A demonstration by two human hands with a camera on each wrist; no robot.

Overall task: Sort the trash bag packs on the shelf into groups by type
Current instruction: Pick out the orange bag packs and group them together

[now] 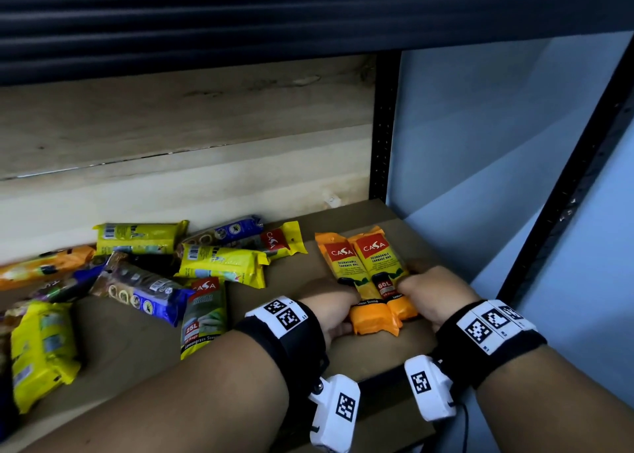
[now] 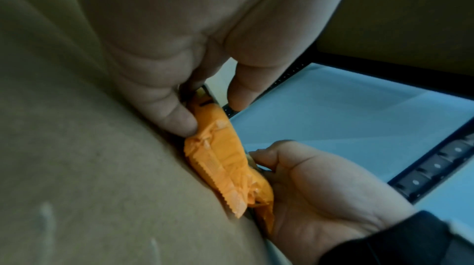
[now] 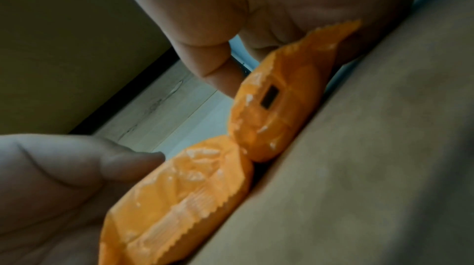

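Two orange CASA garbage bag packs lie side by side on the brown shelf board (image 1: 271,281), at its right end. My left hand (image 1: 329,301) curls against the outer side of the left orange pack (image 1: 343,267), its thumb (image 2: 177,117) at the pack's edge. On the other side my right hand (image 1: 432,291) curls round the right orange pack (image 1: 377,260). The two packs touch along their length. The right wrist view shows their crimped near ends, the right pack (image 3: 271,107) and the left pack (image 3: 184,188).
A loose pile fills the shelf's left half: yellow packs (image 1: 140,238) (image 1: 223,263) (image 1: 41,349), blue packs (image 1: 147,291) (image 1: 230,229), a green CASA pack (image 1: 204,315), a yellow CASA pack (image 1: 281,239) and an orange pack (image 1: 41,263). A black upright (image 1: 382,126) stands behind the orange pair.
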